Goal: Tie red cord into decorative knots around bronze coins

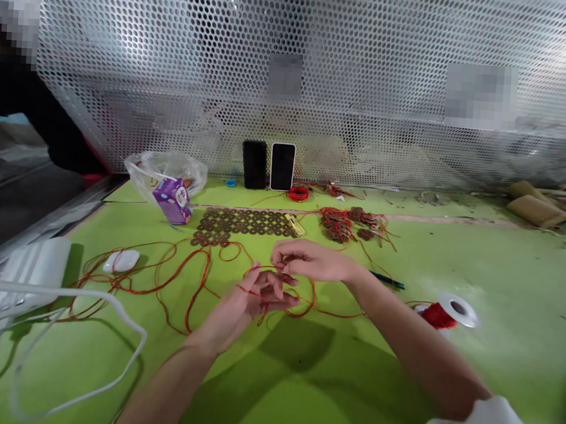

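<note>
Red cord [199, 252] runs in loose loops across the green table and up to both hands. Palm up, my left hand [252, 295] has the cord crossing its fingers, with thumb and forefinger closed on it. Just above and to the right, my right hand [309, 259] pinches a stretch of the same cord, its fingers curled. The two hands almost touch at the fingertips. Behind them lie rows of round brown coins with holes [243, 222]. A yellow packet [294, 225] rests on the right end of these rows.
At right is a spool of red thread [445, 312], near a dark pen-like tool [387, 281]. Tied coin bundles [343, 224] lie behind. Two phones [282, 167] lean on the perforated screen. Left are a purple box [173, 201], a white case [121, 261] and a white cable [130, 324].
</note>
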A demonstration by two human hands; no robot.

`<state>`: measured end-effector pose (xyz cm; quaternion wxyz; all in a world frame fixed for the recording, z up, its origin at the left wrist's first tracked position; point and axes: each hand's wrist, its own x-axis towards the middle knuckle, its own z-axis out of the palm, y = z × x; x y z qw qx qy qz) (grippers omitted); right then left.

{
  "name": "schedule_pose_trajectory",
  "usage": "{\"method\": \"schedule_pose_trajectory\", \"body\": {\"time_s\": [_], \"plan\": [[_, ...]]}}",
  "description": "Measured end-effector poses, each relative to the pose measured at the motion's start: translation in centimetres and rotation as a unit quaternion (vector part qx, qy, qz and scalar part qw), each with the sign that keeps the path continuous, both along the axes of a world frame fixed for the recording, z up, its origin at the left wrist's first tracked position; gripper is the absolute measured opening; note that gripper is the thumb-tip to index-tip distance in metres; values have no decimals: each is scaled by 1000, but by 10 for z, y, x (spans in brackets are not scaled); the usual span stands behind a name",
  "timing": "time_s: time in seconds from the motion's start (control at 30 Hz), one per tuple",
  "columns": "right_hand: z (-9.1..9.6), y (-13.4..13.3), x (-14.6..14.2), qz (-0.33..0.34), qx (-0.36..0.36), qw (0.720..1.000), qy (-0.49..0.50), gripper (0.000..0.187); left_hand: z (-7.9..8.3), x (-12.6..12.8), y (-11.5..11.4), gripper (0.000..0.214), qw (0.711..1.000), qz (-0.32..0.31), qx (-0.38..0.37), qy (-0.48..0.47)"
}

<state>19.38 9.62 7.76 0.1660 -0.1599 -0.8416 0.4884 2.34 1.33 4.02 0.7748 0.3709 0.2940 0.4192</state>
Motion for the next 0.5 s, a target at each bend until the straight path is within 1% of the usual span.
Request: {"method": "schedule_pose_trajectory", "body": {"time_s": [0.1, 0.17, 0.23, 0.3, 0.4, 0.5], "plan": [[-4, -3, -1, -1, 32, 999, 19, 12, -1, 0, -2, 49, 999, 8, 14, 30], [-3, -7, -1, 15, 59, 998, 20, 12, -2, 1, -3, 53, 998, 16, 24, 47], [-2, -10, -1, 32, 80, 996, 9, 12, -2, 2, -4, 55, 997, 34, 29, 60], [-1, -12, -1, 30, 100, 994, -11, 10, -3, 2, -5, 55, 996, 47, 41, 71], [-1, -12, -3, 9, 122, 992, -27, 9, -5, -1, -5, 54, 994, 24, 65, 88], [-1, -13, -5, -5, 122, 992, -23, 11, -7, -3, -6, 52, 992, -28, 76, 95]]}}
